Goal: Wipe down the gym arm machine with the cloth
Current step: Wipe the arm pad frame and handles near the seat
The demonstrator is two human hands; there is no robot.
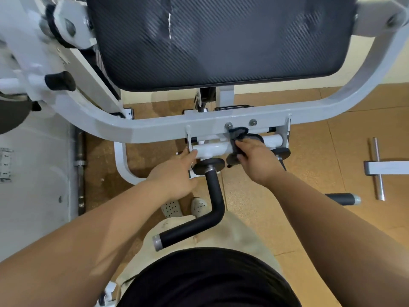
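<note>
Tan floor tiles (309,156) spread under the white-framed gym arm machine (143,131), which we look down on from above. The dark grey cloth (242,137) is bunched over the white cross tube (214,149) that runs just below the machine's front beam. It sits right of the tube's middle, under two bolts. We see the right hand (257,161) gripping the cloth, fingers curled round it and pressing it against the tube, with a fold sticking up against the beam. The left hand (177,171) reaches to the tube's left end, fingertips touching it beside a thin bracket plate. We cannot tell whether those fingers close on anything. Between the two hands a black cranked handle (213,196) extends from the tube toward us, ending in a silver cap. A second black handle (342,198) pokes out beyond the right forearm. Above the beam sits the big black pad (221,45), with a small tear in its cover. On the floor we note a barbell (80,169) at the left and a chrome T-shaped bar (378,169) at the right. Perforated white shoes (199,206) show below the left hand.
</note>
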